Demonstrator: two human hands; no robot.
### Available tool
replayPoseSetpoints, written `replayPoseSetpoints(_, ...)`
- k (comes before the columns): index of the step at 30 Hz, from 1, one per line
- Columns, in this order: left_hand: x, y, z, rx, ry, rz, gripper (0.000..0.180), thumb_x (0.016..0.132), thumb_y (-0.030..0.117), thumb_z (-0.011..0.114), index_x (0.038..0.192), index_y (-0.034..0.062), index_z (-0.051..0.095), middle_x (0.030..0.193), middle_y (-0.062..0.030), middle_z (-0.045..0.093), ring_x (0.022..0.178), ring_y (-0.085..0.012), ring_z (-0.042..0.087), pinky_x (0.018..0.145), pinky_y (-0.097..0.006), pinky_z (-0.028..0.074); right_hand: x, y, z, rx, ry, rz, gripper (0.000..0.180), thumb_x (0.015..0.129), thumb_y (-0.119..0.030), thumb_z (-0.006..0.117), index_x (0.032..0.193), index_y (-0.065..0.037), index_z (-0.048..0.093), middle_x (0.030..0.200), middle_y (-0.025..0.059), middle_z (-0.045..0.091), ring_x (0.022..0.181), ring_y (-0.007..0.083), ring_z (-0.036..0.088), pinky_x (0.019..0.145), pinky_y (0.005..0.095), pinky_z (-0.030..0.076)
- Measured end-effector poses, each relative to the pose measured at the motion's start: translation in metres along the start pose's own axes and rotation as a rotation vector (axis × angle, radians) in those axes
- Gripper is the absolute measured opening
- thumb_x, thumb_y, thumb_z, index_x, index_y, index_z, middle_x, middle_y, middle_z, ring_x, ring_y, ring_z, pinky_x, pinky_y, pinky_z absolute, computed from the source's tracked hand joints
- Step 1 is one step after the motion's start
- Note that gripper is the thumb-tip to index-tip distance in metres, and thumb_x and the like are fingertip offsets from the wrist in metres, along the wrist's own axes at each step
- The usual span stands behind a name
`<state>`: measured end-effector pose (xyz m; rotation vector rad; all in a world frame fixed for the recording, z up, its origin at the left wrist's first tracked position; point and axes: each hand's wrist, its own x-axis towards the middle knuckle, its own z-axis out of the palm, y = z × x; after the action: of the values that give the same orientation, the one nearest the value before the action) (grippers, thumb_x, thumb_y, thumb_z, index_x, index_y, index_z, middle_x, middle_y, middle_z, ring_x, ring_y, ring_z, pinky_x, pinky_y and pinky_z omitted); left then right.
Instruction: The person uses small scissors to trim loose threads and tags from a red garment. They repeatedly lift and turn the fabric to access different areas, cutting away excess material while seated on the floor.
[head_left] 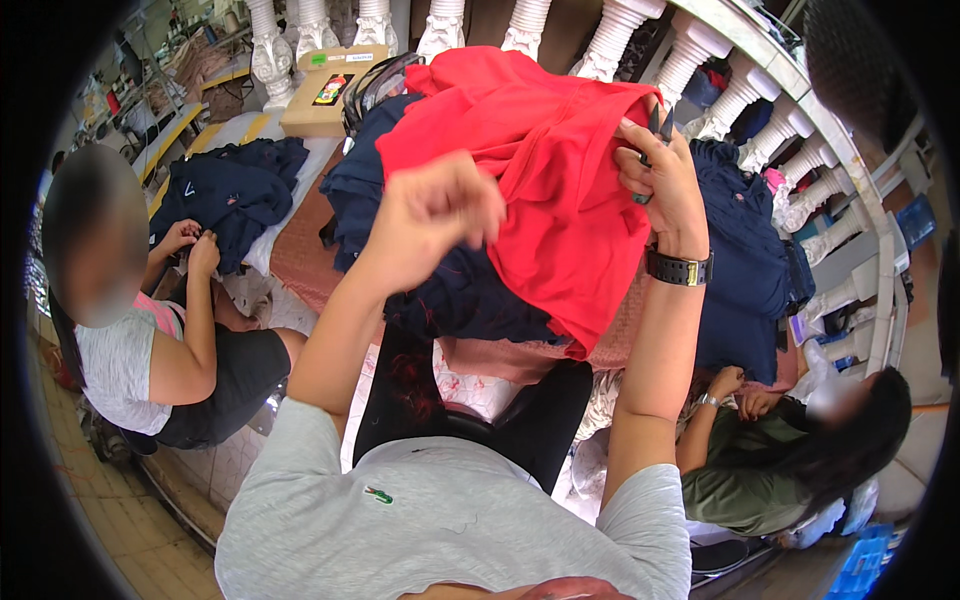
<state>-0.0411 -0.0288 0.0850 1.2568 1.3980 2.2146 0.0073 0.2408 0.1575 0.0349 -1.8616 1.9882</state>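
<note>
Two co-workers [150, 330] flank navy garments [740, 260] behind the red shirt [560, 190].

Both forearms raised from the lower edge, elbows bent; left hand [440, 205] closed in a loose fist, knuckles toward the camera; right hand [662, 180] pinching, fingers curled, wrist wearing a black watch [680, 268].

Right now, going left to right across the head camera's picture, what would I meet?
Seated person in a grey top → left hand → red garment → right hand with black wristwatch → seated person in an olive top.
</note>
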Motion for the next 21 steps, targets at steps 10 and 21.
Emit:
replayPoseSetpoints(10, 0.02, -0.015, 0.03, 0.682, 0.292, 0.333, 0.037, 0.089, 0.016, 0.075, 0.119, 0.0046, 0.058, 0.122, -0.0118, 0.06, 0.098, -0.0204, 0.062, 0.082, -0.031, 0.051, -0.011, -0.018, 0.044, -0.162, -0.124, -0.069, 0.032, 0.095, -0.013, 0.068, 0.125, -0.006, 0.057, 0.073, -0.0073, 0.052, 0.051, -0.0013, 0.037, 0.044, 0.0184, 0.023)
replayPoseSetpoints(21, 0.011, -0.002, -0.01, 0.113, 0.276, 0.384, 0.073, 0.087, -0.007, 0.063, 0.153, -0.0021, 0.032, 0.153, -0.0131, 0.041, 0.14, -0.0204, 0.042, 0.118, -0.035, 0.031, -0.063, 0.027, 0.016, -0.927, -0.039, -0.459, 0.017, 0.081, 0.002, 0.075, 0.097, -0.004, 0.073, 0.082, 0.0022, 0.062, 0.069, 0.0108, 0.054, 0.063, 0.0294, 0.042)
